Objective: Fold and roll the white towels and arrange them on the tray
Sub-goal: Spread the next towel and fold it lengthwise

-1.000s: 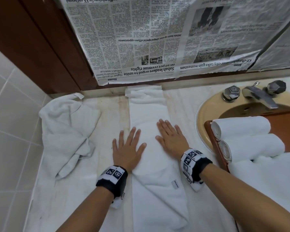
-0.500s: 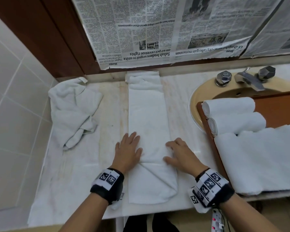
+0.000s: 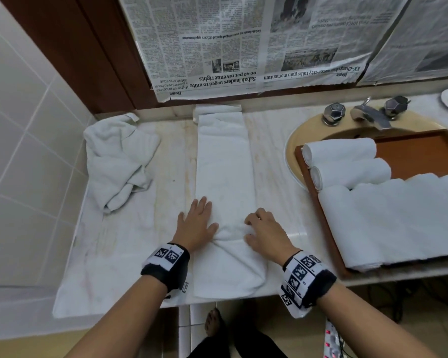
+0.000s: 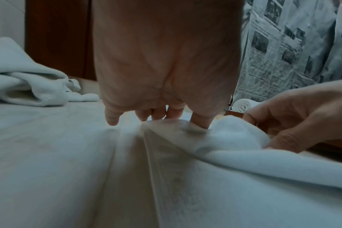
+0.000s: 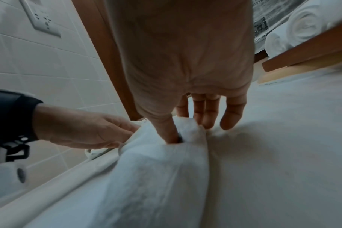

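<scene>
Towel (image 3: 224, 177) lay in a long folded strip on the desk (image 3: 130, 244), soft and limp. Left hand (image 3: 195, 224) pressed flat on its edge; right hand (image 3: 265, 233) seemingly pinched a bunched fold. Best gripped at both near corners.

Tiled wall (image 3: 23, 151), marble counter (image 3: 130, 241).

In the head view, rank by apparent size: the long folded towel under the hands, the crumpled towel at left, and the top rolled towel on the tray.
1. Long folded towel.
2. Crumpled towel, somewhat smaller, though bunching hides its true extent.
3. Top rolled towel, clearly smallest.
</scene>
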The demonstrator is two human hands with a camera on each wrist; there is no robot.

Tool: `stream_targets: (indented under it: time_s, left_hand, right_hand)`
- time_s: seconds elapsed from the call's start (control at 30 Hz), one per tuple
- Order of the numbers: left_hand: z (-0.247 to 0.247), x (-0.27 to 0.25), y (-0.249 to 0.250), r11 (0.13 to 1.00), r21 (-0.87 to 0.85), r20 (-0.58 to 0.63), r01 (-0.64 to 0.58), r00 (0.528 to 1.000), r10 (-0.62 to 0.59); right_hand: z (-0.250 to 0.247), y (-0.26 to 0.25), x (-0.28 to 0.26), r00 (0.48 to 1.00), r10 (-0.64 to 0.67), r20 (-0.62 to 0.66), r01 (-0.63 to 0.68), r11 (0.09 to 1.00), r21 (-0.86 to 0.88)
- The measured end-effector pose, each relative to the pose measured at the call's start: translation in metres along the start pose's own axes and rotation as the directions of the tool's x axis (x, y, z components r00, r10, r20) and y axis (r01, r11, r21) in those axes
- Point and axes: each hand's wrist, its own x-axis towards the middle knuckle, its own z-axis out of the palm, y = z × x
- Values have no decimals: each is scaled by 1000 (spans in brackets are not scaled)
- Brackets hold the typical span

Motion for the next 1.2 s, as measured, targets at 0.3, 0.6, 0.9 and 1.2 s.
stream_targets:
  time_s: [0.3,0.6,0.9,1.2]
  left_hand:
    - [-17,42,7,999,-34,-16,32,999,-32]
    - [-36,73,13,991,-124,-62,49,996,-57]
    - [-8,20,-1,980,-178,-122,-85,991,64]
    - [6,12,-9,992,-46,-56,-114,992,112]
  right_hand:
    - [-26,6,57,993,20,-120,-27,998,-56]
    - [-38,15,61,963,18,-268,-36,997,-62]
    - [4,-5,-29,902,-351,-253,297,928,-227]
    - [52,-52,-61,915,-374,-152,359,926,-120]
